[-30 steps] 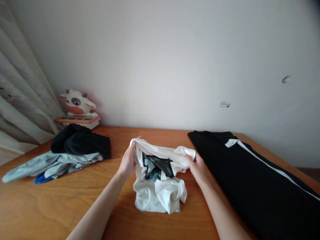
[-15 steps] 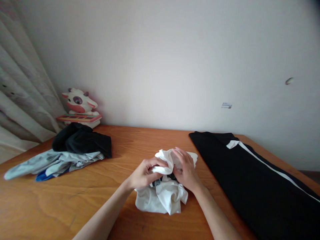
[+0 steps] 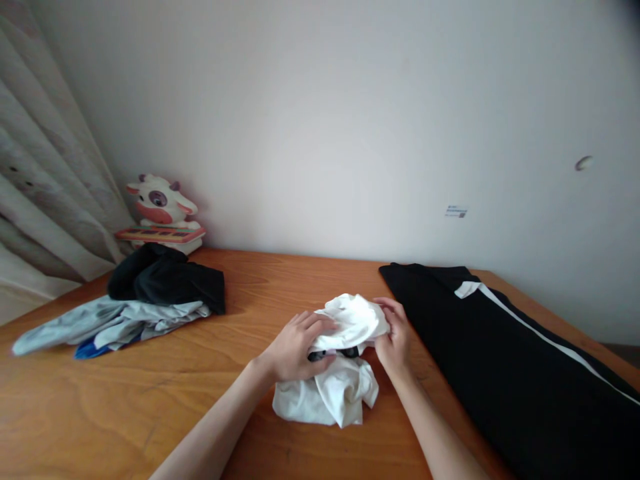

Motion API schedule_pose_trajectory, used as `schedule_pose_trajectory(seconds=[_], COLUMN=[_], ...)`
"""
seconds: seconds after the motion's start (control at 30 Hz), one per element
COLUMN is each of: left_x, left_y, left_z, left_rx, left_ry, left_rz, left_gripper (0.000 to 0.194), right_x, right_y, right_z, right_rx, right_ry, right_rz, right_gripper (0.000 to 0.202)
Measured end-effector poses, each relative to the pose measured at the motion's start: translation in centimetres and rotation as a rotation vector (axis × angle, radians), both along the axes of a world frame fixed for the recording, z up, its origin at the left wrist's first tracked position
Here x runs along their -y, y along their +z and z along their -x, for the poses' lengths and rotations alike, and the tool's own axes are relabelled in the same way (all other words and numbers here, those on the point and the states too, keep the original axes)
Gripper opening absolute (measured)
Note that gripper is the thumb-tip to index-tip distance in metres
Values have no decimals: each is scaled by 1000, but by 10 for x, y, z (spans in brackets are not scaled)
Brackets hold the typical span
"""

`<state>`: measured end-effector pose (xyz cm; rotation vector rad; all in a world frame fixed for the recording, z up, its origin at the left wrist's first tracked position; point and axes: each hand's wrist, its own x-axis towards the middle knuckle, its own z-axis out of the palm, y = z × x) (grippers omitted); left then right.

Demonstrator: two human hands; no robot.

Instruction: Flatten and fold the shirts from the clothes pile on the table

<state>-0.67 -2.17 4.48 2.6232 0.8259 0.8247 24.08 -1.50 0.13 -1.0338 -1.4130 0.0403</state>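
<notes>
- The white garment [image 3: 345, 390] lay about midway along the near edge of the bench [image 3: 220, 420], its lower part flat and crumpled, its upper part bunched up between the two hands.
- The left hand [image 3: 297, 347] lay over the bunch's left side, fingers [image 3: 325, 325] curved on top and thumb lower down; whether they pinched the cloth, I could not tell.
- The right hand [image 3: 397, 337] had its fingers closed on the bunch's right end.
- A second earlier the upper part was stretched wide between the hands and the dark patch [image 3: 349, 352] showed broadly; now only a thin dark strip of it was visible.
- Half a second earlier the right hand was spread over the bunch, nearer the left; since then it had shifted out to the right end.
- The black cloth [image 3: 175, 280] and grey cloth [image 3: 145, 313] stayed heaped toward the left edge, below the cow toy [image 3: 163, 203] at the far left corner.
- The black garment [image 3: 475, 360] with a white stripe stayed spread along the right edge.
</notes>
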Motion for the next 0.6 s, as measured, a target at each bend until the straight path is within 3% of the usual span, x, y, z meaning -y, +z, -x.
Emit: schedule_pose_trajectory(seconds=[0.07, 0.17, 0.33, 0.47, 0.6], left_x=[-3, -9, -24, -32, -36], left_y=[-3, -7, -12, -12, -11], left_z=[1, 4, 11, 15, 18], left_rx=[22, 118, 464, 805, 930], left_ry=[70, 215, 471, 583, 593], left_rz=[16, 86, 293, 349, 360], left_gripper=[43, 29, 11, 18, 25], right_x=[-2, -3, 2, 5, 4], right_y=[-1, -2, -1, 3, 7], right_z=[-5, -9, -6, 1, 6], right_rx=[-89, -176, -194, -157, -299], right_ry=[-37, 33, 70, 47, 18], right_rz=[-19, 38, 242, 252, 216], right_gripper=[25, 27, 26, 28, 22])
